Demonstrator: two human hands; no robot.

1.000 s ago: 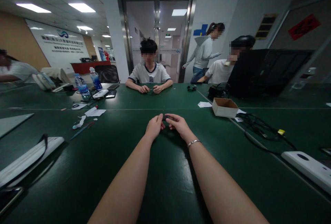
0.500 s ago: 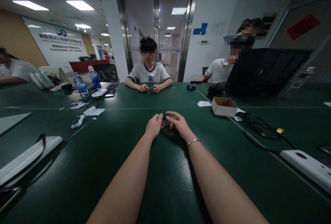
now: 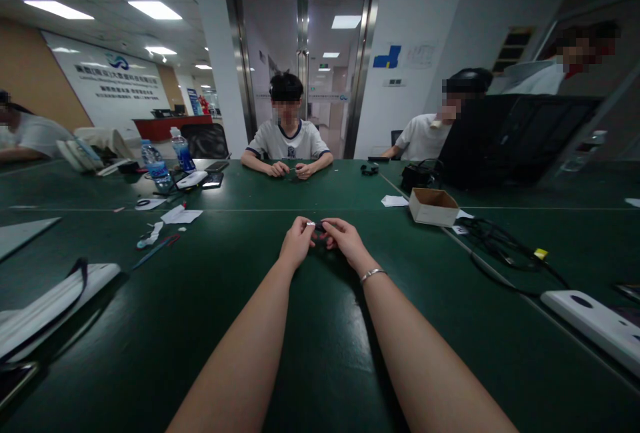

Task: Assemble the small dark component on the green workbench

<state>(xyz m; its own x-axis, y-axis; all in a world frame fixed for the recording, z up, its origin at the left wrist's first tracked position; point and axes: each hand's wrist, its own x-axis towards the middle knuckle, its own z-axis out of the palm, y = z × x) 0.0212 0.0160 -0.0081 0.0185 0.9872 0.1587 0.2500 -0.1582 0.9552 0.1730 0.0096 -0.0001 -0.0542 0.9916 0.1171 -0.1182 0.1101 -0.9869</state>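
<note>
Over the green table (image 3: pixel 320 326), my left hand (image 3: pixel 298 244) and my right hand (image 3: pixel 345 238) meet, fingertips almost touching. Between them is a small dark piece with a shiny silver end (image 3: pixel 319 226), too small to name. The silver end lies at my left thumb and finger, which are pinched. My right thumb and index finger close on the dark part. Something dark and reddish shows below the fingers, partly hidden by them. A silver bracelet (image 3: pixel 373 274) circles my right wrist.
Ahead on the right stands an open cardboard box (image 3: pixel 433 208), near coiled black cables (image 3: pixel 505 243) and a white power strip (image 3: pixel 590 316). Paper scraps (image 3: pixel 181 214) and water bottles (image 3: pixel 156 166) are on the left. A person (image 3: pixel 287 133) sits opposite, holding something thin.
The silver end now shows at my left fingertips, and reddish bits appear below. My hands have barely shifted. At the back right, a standing person has moved further right.
</note>
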